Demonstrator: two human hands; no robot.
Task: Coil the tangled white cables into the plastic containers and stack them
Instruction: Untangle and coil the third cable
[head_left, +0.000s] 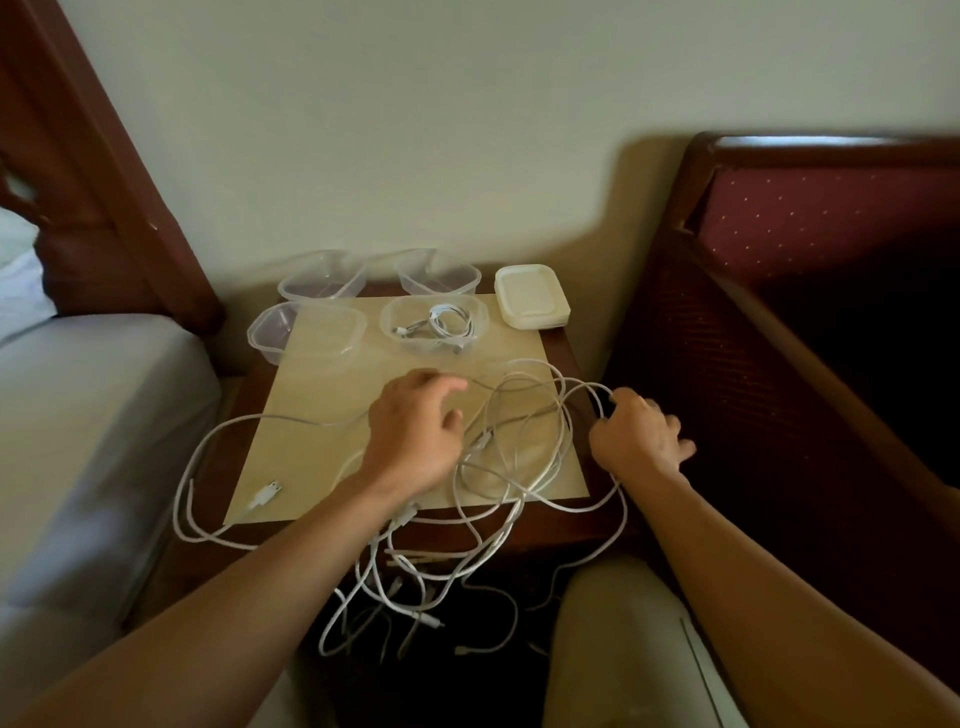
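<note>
Nightstand (563, 358): R hand (636, 434) grip pinching white cable loop (524, 441); L hand (415, 431) grip loose, half-open over tangle.

You have a tangle of white cables (511, 457) spread in loose overlapping loops over the near half of the table, with several strands hanging off the near edge. One loop runs out to the left, ending in a USB plug (266, 492) lying flat. Four clear plastic containers (317, 280) sit at the far side in two rows. Three stand upright and empty; the right one of the nearer row (435, 325) holds a coiled white cable (441, 326). A stack of white lids (531, 295) rests at the far right.
</note>
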